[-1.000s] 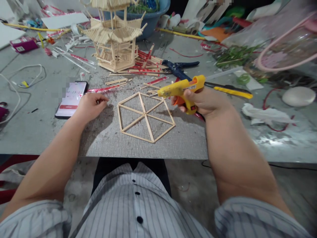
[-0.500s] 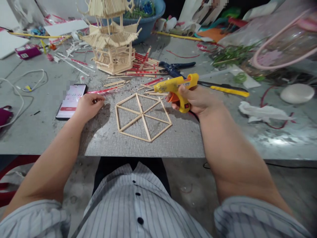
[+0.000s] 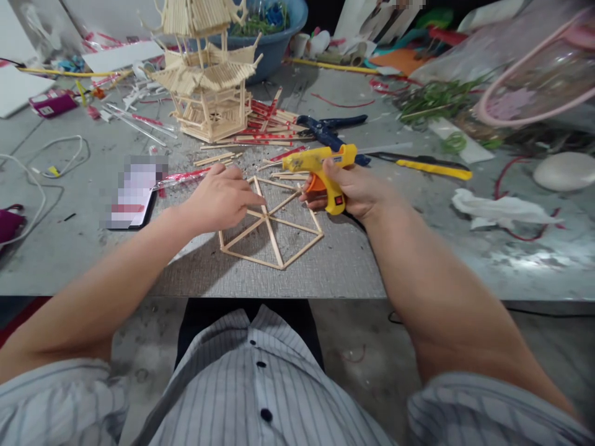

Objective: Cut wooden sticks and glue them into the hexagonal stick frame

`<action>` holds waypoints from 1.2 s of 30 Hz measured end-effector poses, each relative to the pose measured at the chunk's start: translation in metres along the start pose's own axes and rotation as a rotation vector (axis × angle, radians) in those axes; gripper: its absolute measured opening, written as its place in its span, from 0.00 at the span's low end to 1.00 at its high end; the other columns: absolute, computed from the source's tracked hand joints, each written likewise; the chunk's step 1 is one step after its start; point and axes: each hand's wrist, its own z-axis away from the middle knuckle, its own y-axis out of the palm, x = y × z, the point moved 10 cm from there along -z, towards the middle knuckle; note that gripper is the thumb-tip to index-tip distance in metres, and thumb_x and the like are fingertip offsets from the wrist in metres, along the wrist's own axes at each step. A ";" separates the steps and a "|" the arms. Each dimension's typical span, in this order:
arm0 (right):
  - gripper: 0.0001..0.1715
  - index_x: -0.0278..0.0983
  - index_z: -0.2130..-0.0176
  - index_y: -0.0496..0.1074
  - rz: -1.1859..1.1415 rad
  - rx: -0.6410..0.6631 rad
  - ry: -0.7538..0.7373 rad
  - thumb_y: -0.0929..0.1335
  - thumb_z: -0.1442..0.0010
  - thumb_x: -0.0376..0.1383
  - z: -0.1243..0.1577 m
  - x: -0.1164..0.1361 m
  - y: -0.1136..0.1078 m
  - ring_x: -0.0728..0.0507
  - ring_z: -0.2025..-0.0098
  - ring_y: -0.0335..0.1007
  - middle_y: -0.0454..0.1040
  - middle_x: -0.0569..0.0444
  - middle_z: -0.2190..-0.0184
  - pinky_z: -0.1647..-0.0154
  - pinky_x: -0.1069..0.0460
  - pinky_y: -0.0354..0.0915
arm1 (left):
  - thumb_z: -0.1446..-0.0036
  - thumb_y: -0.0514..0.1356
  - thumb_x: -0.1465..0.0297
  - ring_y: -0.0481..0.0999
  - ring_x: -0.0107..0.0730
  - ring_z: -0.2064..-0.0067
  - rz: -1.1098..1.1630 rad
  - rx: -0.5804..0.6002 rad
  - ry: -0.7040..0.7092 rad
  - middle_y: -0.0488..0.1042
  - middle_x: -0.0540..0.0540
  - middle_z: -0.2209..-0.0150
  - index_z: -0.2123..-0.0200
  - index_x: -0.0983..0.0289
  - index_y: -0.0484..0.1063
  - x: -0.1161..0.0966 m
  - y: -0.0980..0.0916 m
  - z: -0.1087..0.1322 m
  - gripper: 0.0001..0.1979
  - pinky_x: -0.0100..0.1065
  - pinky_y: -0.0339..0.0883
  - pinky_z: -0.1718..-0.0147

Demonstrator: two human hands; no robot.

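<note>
A six-sided frame of thin wooden sticks with crossing spokes (image 3: 274, 238) lies flat on the grey table. My left hand (image 3: 223, 197) is over its upper left part, fingers apart and pointing right, with nothing visible in them; it hides part of the frame. In my right hand (image 3: 346, 186) is a yellow glue gun (image 3: 334, 162), its nozzle pointing left above the frame's upper right side. The fingers wrap round its handle by the orange trigger. Loose sticks (image 3: 292, 176) lie just behind the frame.
Behind stands a stick-built pagoda model (image 3: 211, 99) beside a blue basin (image 3: 274, 43). Dark blue pliers (image 3: 330, 127) and a yellow cutter (image 3: 432, 168) lie beyond the glue gun. A phone (image 3: 132, 195) is at the left, white tissue (image 3: 493, 207) at the right.
My left hand has moved right, from beside the phone to over the frame, and its fingers have spread. My right hand has shifted slightly left with the glue gun.
</note>
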 end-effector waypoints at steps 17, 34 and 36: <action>0.26 0.38 0.67 0.72 0.022 0.008 -0.028 0.72 0.48 0.58 -0.002 -0.002 0.000 0.44 0.70 0.77 0.76 0.50 0.70 0.75 0.52 0.74 | 0.39 0.50 0.69 0.70 0.43 0.57 -0.043 0.030 0.062 0.81 0.54 0.66 0.60 0.58 0.80 -0.019 0.019 -0.016 0.17 0.46 0.54 0.56; 0.23 0.36 0.65 0.72 0.026 -0.009 -0.001 0.68 0.39 0.53 -0.003 -0.006 0.000 0.45 0.69 0.78 0.78 0.49 0.70 0.76 0.55 0.74 | 0.44 0.52 0.73 0.71 0.42 0.57 -0.009 0.038 0.012 0.80 0.54 0.66 0.60 0.59 0.81 -0.019 0.018 -0.013 0.17 0.47 0.56 0.54; 0.23 0.37 0.66 0.72 0.026 -0.008 -0.007 0.69 0.41 0.55 -0.003 -0.004 0.001 0.45 0.70 0.78 0.78 0.50 0.70 0.76 0.55 0.74 | 0.44 0.52 0.72 0.71 0.44 0.57 -0.013 0.035 0.010 0.80 0.54 0.66 0.60 0.58 0.81 -0.019 0.020 -0.013 0.17 0.48 0.56 0.54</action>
